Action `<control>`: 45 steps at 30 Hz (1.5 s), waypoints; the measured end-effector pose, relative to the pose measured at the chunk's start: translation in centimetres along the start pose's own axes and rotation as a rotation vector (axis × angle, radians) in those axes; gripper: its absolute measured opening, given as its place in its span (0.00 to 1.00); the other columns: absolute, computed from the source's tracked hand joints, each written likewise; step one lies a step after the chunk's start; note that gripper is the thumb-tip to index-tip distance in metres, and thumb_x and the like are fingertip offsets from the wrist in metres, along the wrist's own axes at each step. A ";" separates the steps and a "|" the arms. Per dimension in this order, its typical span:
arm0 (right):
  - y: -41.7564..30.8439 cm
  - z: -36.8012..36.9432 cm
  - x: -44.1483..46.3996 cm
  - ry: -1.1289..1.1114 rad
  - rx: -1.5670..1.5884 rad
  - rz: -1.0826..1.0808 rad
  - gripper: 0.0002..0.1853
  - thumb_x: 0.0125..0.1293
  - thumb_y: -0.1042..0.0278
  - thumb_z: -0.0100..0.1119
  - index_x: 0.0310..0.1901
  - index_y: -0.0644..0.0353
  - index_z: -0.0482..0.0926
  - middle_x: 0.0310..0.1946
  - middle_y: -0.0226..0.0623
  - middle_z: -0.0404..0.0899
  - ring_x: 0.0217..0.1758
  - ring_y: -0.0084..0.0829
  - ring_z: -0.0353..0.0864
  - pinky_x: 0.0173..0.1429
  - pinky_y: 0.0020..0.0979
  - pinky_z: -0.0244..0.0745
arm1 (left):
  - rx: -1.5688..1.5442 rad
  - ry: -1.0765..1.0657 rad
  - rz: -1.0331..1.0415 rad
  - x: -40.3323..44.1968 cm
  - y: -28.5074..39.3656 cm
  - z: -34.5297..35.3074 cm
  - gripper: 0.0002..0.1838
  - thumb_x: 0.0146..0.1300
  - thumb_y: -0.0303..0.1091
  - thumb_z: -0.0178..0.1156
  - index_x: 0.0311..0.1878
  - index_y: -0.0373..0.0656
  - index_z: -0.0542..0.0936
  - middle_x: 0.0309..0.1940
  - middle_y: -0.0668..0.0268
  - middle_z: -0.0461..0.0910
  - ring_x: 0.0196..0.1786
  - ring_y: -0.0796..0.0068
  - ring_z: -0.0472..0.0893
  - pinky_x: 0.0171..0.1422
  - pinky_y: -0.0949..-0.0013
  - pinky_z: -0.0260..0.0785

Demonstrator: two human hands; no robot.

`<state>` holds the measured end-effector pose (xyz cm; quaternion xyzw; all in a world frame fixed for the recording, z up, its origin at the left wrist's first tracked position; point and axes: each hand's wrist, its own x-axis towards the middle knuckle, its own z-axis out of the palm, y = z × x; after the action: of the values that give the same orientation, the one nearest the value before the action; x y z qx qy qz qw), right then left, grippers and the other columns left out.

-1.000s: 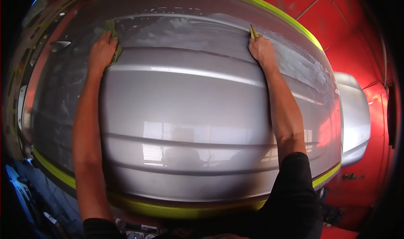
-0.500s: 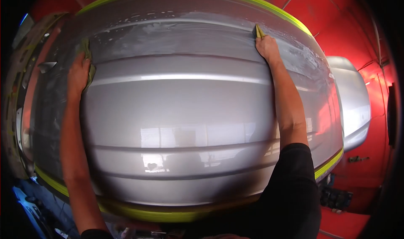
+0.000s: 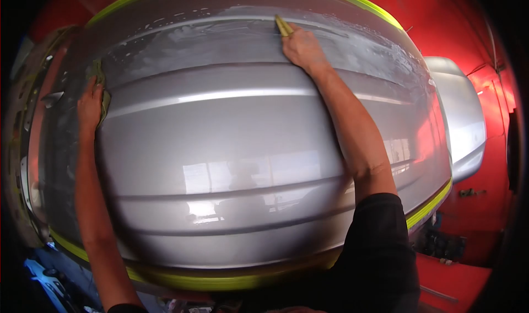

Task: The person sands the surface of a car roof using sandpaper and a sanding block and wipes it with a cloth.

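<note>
A large silver vehicle roof (image 3: 220,136) with raised ridges fills the view. My left hand (image 3: 91,106) rests near its left end, fingers closed on a greenish cloth (image 3: 103,95) that lies against the surface. Toward the far side, right of centre, my right hand (image 3: 303,47) grips a folded yellow-green pad (image 3: 284,26) whose tip touches the panel beside a ridge. Whitish, wet-looking smears and droplets (image 3: 193,37) cover the far strip around the pad. The palm sides of both hands are hidden.
Yellow-green tape (image 3: 363,3) runs along the roof's edges. A small fin (image 3: 52,98) stands at the left end. Beyond the right end is another silver body part (image 3: 457,120), with a red surface (image 3: 457,32) around it. Dark items (image 3: 446,244) lie at the lower right.
My right hand has moved left along the far strip with the pad. My left hand has shifted left and toward me with the cloth. The view has shifted slightly.
</note>
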<state>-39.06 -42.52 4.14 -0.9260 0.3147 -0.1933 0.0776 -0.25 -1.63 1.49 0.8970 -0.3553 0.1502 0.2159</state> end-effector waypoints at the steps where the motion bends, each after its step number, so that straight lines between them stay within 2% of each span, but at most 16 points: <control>1: 3.4 -2.1 -0.6 -0.029 -0.077 0.025 0.18 0.68 0.60 0.52 0.49 0.68 0.79 0.44 0.61 0.83 0.50 0.60 0.81 0.61 0.50 0.75 | 0.007 0.004 -0.005 0.0 -0.1 -0.3 0.27 0.73 0.50 0.49 0.67 0.42 0.75 0.67 0.50 0.73 0.69 0.47 0.72 0.73 0.55 0.63; 2: 7.9 -1.9 0.1 -0.002 -0.027 0.277 0.18 0.68 0.59 0.53 0.52 0.62 0.79 0.44 0.60 0.83 0.50 0.60 0.82 0.58 0.53 0.76 | -0.001 0.005 -0.021 0.0 0.3 -0.5 0.27 0.73 0.50 0.49 0.67 0.42 0.75 0.67 0.50 0.73 0.69 0.47 0.72 0.73 0.55 0.62; 5: 16.7 -2.9 -0.3 0.096 -0.190 0.399 0.20 0.68 0.57 0.53 0.50 0.67 0.80 0.41 0.63 0.83 0.48 0.62 0.82 0.55 0.53 0.79 | -0.005 0.014 -0.039 -0.1 1.4 -1.3 0.27 0.74 0.49 0.50 0.68 0.42 0.75 0.67 0.50 0.73 0.70 0.47 0.72 0.74 0.55 0.62; 9: 8.4 -1.5 -0.6 0.007 -0.222 0.295 0.22 0.68 0.57 0.53 0.49 0.72 0.79 0.39 0.62 0.84 0.48 0.62 0.83 0.57 0.52 0.78 | -0.023 -0.009 -0.041 -0.1 1.7 -1.1 0.27 0.74 0.48 0.50 0.68 0.42 0.74 0.67 0.49 0.73 0.69 0.46 0.72 0.73 0.55 0.63; 12: 1.7 3.5 -1.5 0.224 -0.218 -0.100 0.20 0.68 0.59 0.52 0.50 0.70 0.78 0.42 0.62 0.83 0.49 0.62 0.83 0.58 0.53 0.77 | -0.054 0.002 -0.026 0.0 0.8 -0.6 0.27 0.74 0.48 0.49 0.68 0.42 0.74 0.67 0.49 0.73 0.69 0.45 0.72 0.72 0.54 0.64; 15: 2.9 -1.6 -3.0 0.006 -0.032 0.231 0.19 0.68 0.59 0.51 0.51 0.68 0.78 0.42 0.62 0.83 0.50 0.62 0.82 0.58 0.53 0.77 | -0.031 0.003 -0.006 0.5 0.1 -0.3 0.28 0.74 0.49 0.48 0.69 0.42 0.74 0.66 0.48 0.74 0.68 0.45 0.73 0.72 0.54 0.64; 20: 18.0 -4.8 -4.2 0.087 -0.215 0.517 0.21 0.68 0.55 0.54 0.46 0.69 0.80 0.42 0.65 0.83 0.51 0.62 0.82 0.57 0.53 0.77 | 0.004 -0.054 -0.016 0.2 0.4 -1.2 0.29 0.75 0.51 0.47 0.71 0.43 0.71 0.71 0.50 0.69 0.73 0.48 0.68 0.76 0.56 0.59; 25: 19.7 -4.5 -4.9 0.219 -0.180 0.423 0.22 0.69 0.53 0.54 0.40 0.70 0.82 0.39 0.66 0.82 0.47 0.65 0.81 0.55 0.55 0.76 | 0.099 -0.046 0.022 1.0 -0.8 0.3 0.34 0.74 0.52 0.46 0.76 0.41 0.64 0.77 0.49 0.58 0.79 0.52 0.58 0.81 0.59 0.50; 28: 17.2 -5.1 -5.0 0.233 -0.118 0.348 0.23 0.72 0.52 0.52 0.39 0.70 0.81 0.38 0.66 0.82 0.46 0.65 0.80 0.53 0.56 0.74 | 0.146 -0.153 -0.029 2.7 1.0 1.7 0.37 0.74 0.54 0.43 0.75 0.34 0.63 0.77 0.46 0.58 0.80 0.51 0.57 0.82 0.59 0.48; 29: 17.5 -4.8 -5.0 0.217 -0.121 0.342 0.23 0.72 0.52 0.52 0.40 0.70 0.81 0.38 0.65 0.82 0.46 0.65 0.80 0.53 0.56 0.74 | 0.105 -0.137 -0.040 2.8 4.4 2.3 0.36 0.74 0.54 0.43 0.75 0.34 0.63 0.76 0.46 0.59 0.79 0.52 0.57 0.82 0.60 0.48; 32: 17.1 -5.0 -5.1 0.208 -0.100 0.375 0.23 0.73 0.52 0.52 0.42 0.70 0.81 0.38 0.65 0.82 0.47 0.65 0.80 0.53 0.56 0.73 | 0.069 -0.174 0.198 3.6 15.5 6.3 0.36 0.75 0.52 0.43 0.73 0.31 0.63 0.76 0.44 0.59 0.80 0.52 0.56 0.83 0.61 0.47; 33: 16.9 -5.1 -5.1 0.210 -0.089 0.390 0.23 0.73 0.52 0.52 0.42 0.70 0.81 0.39 0.64 0.82 0.47 0.65 0.80 0.53 0.56 0.73 | 0.213 -0.184 0.372 4.0 19.0 8.8 0.35 0.74 0.51 0.44 0.73 0.31 0.65 0.76 0.44 0.59 0.79 0.50 0.58 0.83 0.60 0.47; 34: 17.1 -5.0 -5.2 0.221 -0.074 0.398 0.23 0.73 0.52 0.52 0.43 0.70 0.81 0.39 0.65 0.82 0.47 0.65 0.80 0.53 0.56 0.73 | 0.024 -0.177 0.303 2.9 24.6 8.7 0.35 0.74 0.51 0.44 0.72 0.32 0.66 0.76 0.44 0.59 0.79 0.49 0.59 0.83 0.59 0.48; 39: 16.3 -5.5 -4.9 0.198 -0.028 0.417 0.23 0.73 0.52 0.52 0.47 0.70 0.80 0.39 0.65 0.82 0.48 0.66 0.79 0.53 0.56 0.73 | -0.174 -0.261 0.475 -0.2 42.0 12.5 0.33 0.74 0.50 0.42 0.74 0.35 0.65 0.76 0.48 0.60 0.79 0.51 0.58 0.83 0.57 0.47; 42: 16.3 -5.3 -4.9 0.198 -0.053 0.354 0.21 0.72 0.55 0.54 0.48 0.69 0.80 0.39 0.65 0.82 0.48 0.66 0.80 0.52 0.56 0.74 | -0.256 -0.325 0.520 -1.3 45.2 12.2 0.33 0.75 0.49 0.41 0.74 0.38 0.65 0.77 0.52 0.60 0.80 0.56 0.57 0.84 0.56 0.47; 45: 16.8 -4.9 -4.8 0.197 -0.103 0.333 0.19 0.72 0.57 0.55 0.48 0.69 0.80 0.38 0.66 0.82 0.46 0.66 0.80 0.50 0.55 0.75 | -0.267 -0.367 0.489 -0.1 42.5 11.3 0.32 0.75 0.49 0.40 0.75 0.39 0.65 0.77 0.56 0.60 0.80 0.60 0.58 0.84 0.56 0.47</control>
<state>-53.84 -52.96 2.70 -0.8406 0.4789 -0.2512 0.0296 -28.81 -34.94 3.67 0.7612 -0.6094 -0.0142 0.2214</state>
